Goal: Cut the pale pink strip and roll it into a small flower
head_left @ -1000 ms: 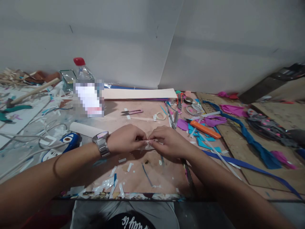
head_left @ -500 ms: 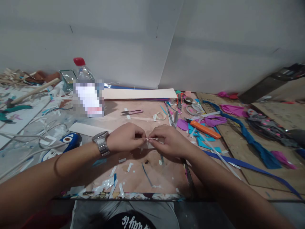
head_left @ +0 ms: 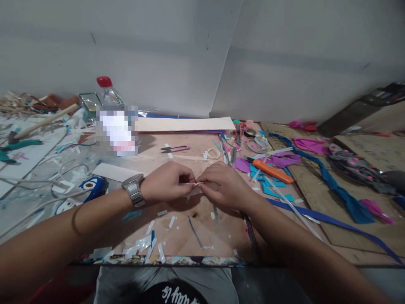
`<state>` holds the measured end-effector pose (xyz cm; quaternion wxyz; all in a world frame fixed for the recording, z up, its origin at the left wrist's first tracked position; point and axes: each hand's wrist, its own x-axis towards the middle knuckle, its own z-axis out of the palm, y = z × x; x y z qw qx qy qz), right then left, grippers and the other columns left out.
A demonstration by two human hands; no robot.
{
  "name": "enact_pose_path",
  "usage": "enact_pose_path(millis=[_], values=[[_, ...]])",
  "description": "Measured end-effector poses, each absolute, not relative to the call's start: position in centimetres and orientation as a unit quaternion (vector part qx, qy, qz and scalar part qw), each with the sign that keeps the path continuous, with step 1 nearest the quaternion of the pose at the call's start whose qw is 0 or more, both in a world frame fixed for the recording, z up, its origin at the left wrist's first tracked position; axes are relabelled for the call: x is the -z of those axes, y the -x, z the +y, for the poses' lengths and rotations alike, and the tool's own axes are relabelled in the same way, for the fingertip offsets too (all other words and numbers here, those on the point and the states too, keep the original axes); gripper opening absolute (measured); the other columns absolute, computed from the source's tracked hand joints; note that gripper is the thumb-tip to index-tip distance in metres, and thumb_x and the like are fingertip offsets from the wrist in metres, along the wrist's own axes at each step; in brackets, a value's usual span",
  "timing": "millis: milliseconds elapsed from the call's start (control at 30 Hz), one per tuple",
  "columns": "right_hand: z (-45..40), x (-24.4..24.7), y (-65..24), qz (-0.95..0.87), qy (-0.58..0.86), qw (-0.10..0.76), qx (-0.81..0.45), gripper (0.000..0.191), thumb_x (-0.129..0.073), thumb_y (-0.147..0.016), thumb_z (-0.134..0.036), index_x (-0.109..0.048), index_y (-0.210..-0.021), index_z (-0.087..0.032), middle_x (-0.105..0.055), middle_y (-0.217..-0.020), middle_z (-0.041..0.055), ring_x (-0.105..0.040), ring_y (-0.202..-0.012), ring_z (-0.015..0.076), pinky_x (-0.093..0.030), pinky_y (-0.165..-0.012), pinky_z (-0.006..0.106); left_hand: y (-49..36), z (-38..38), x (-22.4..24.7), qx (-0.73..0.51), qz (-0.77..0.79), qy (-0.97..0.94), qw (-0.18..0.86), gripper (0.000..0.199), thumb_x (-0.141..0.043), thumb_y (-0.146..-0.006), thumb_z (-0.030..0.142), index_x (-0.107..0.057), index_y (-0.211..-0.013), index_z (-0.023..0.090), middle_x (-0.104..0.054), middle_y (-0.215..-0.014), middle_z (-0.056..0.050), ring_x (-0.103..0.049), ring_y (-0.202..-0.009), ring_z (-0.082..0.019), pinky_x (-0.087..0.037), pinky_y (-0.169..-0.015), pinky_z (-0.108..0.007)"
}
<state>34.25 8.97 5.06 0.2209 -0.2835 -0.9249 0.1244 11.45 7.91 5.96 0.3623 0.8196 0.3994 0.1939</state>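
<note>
Thin pale strip (head_left: pixel 196 184) sits over the worktop (head_left: pixel 221 238), well in from its front edge and roughly parallel to it, its ends hidden, the left hand (head_left: pixel 166 182) and right hand (head_left: pixel 225 188) equally near, fingertips of both pinched on it.

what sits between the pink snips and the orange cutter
In the head view, a cream ring, slim grey pieces and a purple scrap lie between them.
</note>
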Motion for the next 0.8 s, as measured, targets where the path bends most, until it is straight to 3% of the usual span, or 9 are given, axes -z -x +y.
enact_pose_path(millis=[300,533,800], values=[[8.8,-5.2,-34.2,-0.929,0.274,0.215,-0.122,0.017,-0.058,-0.097,-0.025,-0.072,-0.088,-0.019,-0.075,-0.082,0.0049,-0.064,-0.079,0.0207,-0.043,-0.081,0.036,-11.8,7.5,-6.1,-0.214,0.404,-0.843,0.284,0.017,-0.065,-0.086,0.030,-0.074,-0.078,0.018,-0.070,-0.068,0.000,-0.057,-0.061,-0.012,-0.039,-0.063,-0.024],[9.0,-5.4,-34.3,-0.929,0.254,0.241,-0.119,0.018,-0.056,-0.101,-0.028,-0.071,-0.095,-0.020,-0.077,-0.089,0.0058,-0.066,-0.086,0.0212,-0.043,-0.085,0.037,-11.4,8.2,-6.4,-0.224,0.392,-0.810,0.375,0.018,-0.057,-0.087,0.023,-0.071,-0.078,0.015,-0.065,-0.068,0.001,-0.054,-0.063,-0.011,-0.038,-0.061,-0.023],[9.2,-5.3,-34.3,-0.931,0.239,0.257,-0.102,0.016,-0.057,-0.101,-0.027,-0.071,-0.096,-0.021,-0.077,-0.089,0.0054,-0.066,-0.086,0.0211,-0.042,-0.085,0.038,-11.4,8.3,-6.4,-0.213,0.399,-0.772,0.447,0.022,-0.058,-0.088,0.029,-0.067,-0.075,0.014,-0.060,-0.065,0.002,-0.050,-0.061,-0.010,-0.037,-0.057,-0.022]])
